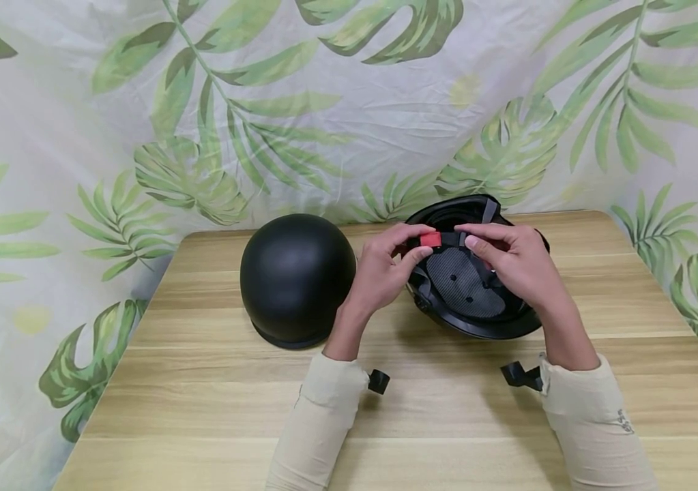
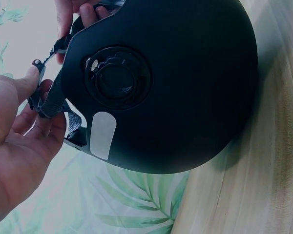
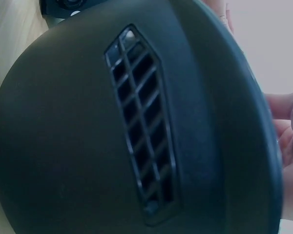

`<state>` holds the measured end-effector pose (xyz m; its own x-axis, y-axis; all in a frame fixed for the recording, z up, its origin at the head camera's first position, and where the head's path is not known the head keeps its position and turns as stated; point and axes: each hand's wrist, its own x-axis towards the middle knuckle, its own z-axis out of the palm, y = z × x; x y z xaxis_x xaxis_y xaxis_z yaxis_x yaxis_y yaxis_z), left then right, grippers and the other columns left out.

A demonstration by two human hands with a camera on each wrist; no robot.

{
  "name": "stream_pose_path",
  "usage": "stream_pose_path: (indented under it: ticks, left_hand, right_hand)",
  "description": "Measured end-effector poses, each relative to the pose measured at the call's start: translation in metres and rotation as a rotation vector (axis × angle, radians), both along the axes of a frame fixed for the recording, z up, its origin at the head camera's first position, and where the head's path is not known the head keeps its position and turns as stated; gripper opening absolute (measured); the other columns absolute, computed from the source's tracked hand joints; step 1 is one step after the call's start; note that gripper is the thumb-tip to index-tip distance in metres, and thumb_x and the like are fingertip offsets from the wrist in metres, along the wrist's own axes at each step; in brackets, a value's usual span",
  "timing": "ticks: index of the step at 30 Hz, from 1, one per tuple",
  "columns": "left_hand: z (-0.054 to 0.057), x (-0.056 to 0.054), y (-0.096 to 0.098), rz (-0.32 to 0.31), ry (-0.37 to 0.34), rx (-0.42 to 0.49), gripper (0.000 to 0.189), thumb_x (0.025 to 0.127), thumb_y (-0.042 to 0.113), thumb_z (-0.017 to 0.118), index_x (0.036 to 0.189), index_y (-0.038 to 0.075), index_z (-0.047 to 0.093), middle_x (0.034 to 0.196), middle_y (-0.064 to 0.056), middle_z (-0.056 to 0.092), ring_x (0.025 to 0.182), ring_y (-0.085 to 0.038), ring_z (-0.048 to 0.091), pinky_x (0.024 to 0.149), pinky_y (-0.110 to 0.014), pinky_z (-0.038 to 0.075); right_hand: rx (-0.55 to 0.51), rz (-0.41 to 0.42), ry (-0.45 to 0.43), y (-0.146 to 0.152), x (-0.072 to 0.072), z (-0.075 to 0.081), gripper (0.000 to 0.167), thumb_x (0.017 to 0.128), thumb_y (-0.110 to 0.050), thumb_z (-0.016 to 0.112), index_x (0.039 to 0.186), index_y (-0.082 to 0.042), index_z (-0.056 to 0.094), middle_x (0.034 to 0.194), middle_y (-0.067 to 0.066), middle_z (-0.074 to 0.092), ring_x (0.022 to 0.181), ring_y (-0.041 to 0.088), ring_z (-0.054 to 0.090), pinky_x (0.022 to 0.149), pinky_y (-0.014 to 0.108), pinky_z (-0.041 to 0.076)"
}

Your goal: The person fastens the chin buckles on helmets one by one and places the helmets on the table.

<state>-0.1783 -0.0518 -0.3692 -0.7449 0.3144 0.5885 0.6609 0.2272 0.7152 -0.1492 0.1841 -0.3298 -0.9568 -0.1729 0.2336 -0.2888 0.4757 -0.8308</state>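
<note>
A black helmet (image 1: 468,290) lies upturned on the table, its padded inside facing up. Across its opening runs a dark chin strap (image 1: 450,239) with a red-tabbed buckle (image 1: 430,239). My left hand (image 1: 379,269) pinches the strap at the buckle between thumb and fingers. The other part of the strap is pinched by my right hand (image 1: 517,262), close beside it. In the left wrist view, grey webbing (image 2: 52,100) passes through the left hand (image 2: 19,141) beside the helmet's round vent (image 2: 118,78). The helmet shell (image 3: 63,126) hides part of the right hand (image 3: 292,134) in the right wrist view.
A second black helmet (image 1: 298,279) sits dome up, just left of my left forearm. Both helmets stand on the wooden table (image 1: 201,409). A leaf-patterned cloth (image 1: 385,123) hangs behind the table. Black camera mounts (image 1: 378,382) stick out from both sleeves.
</note>
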Motion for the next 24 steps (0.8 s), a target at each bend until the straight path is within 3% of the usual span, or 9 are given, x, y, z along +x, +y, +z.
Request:
stream_pose_path:
  ticks: [10, 18, 24]
  left_hand:
    - [0.000, 0.002, 0.001, 0.005, 0.011, -0.051, 0.030, 0.097, 0.015, 0.077, 0.126, 0.006, 0.076, 0.109, -0.009, 0.075, 0.082, -0.016, 0.058, 0.072, -0.042, 0.053]
    - [0.000, 0.003, 0.004, 0.027, 0.014, -0.020, 0.029, 0.098, 0.014, 0.076, 0.126, 0.006, 0.076, 0.111, -0.010, 0.076, 0.085, -0.015, 0.062, 0.075, -0.024, 0.052]
    - [0.001, 0.003, 0.001, 0.030, -0.015, -0.022, 0.028, 0.099, 0.014, 0.074, 0.126, 0.006, 0.075, 0.114, -0.011, 0.076, 0.085, -0.017, 0.062, 0.075, -0.023, 0.051]
  right_hand:
    - [0.044, 0.020, 0.002, -0.001, 0.002, 0.000, 0.029, 0.105, -0.018, 0.068, 0.132, -0.011, 0.076, 0.080, 0.005, 0.059, 0.060, 0.013, 0.049, 0.051, 0.026, 0.040]
    - [-0.043, 0.001, -0.023, -0.006, 0.000, -0.002, 0.030, 0.106, -0.020, 0.068, 0.133, -0.008, 0.074, 0.082, -0.007, 0.066, 0.067, 0.018, 0.062, 0.060, 0.024, 0.052]
    - [-0.098, 0.000, -0.082, -0.011, 0.000, -0.003, 0.025, 0.104, -0.021, 0.070, 0.123, -0.005, 0.076, 0.077, -0.008, 0.064, 0.065, 0.015, 0.062, 0.058, 0.023, 0.050]
